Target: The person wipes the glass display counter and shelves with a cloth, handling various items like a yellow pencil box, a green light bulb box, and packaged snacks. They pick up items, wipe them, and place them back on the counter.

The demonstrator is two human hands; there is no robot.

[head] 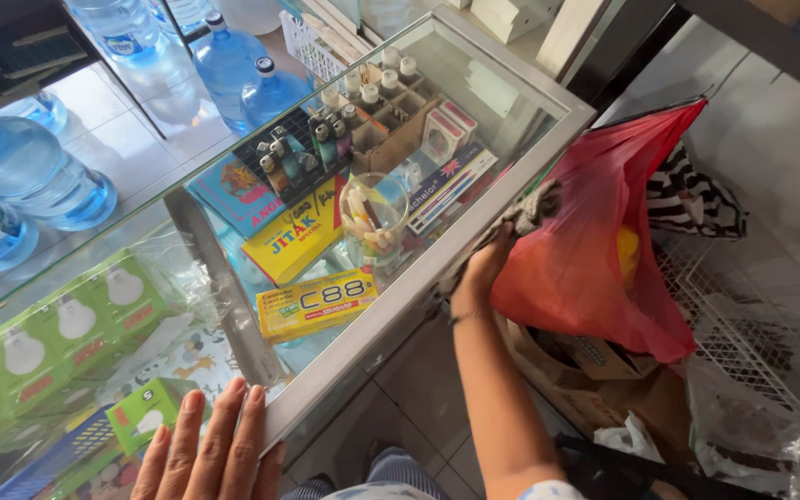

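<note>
Left hand [210, 451] flat on glass counter [474, 83]

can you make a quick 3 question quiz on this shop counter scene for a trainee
1. True or false: the left hand rests flat on the glass counter top.
2. What does the right hand press against the counter's metal edge? A) a sponge B) a grey cloth C) a brush
3. Fill in: the plastic bag hanging beside the right hand is ____.

Key: 1 true; 2 B; 3 red
</note>
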